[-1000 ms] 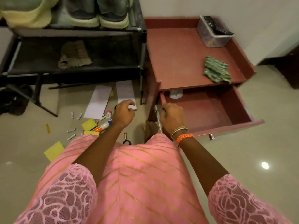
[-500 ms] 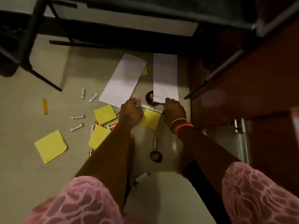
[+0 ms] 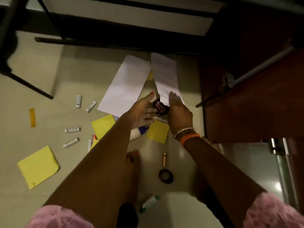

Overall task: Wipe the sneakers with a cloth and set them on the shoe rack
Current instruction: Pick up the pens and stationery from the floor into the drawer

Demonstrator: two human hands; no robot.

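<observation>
No sneakers and no cloth show in this head view. Only the black frame of the shoe rack (image 3: 31,87) crosses the top and left. My left hand (image 3: 143,111) and my right hand (image 3: 179,111) reach down to the floor, fingers straight. They flank a small black round tin (image 3: 160,106) with red and white lettering. Both hands lie against its sides, and neither curls round it. A white marker (image 3: 162,119) lies just under the tin, partly hidden by my hands.
Two white paper sheets (image 3: 126,84) lie beyond the hands. Yellow sticky notes (image 3: 38,167), several batteries (image 3: 78,101), a glue bottle (image 3: 137,133), a tape roll (image 3: 166,176) and a green-capped tube (image 3: 149,203) litter the floor. The brown cabinet (image 3: 255,104) stands right; my foot (image 3: 132,158) is below.
The view dropped from the cabinet and open drawer to the floor. My hands, which held a marker between them half a second ago, now lie open on either side of the black tin.
</observation>
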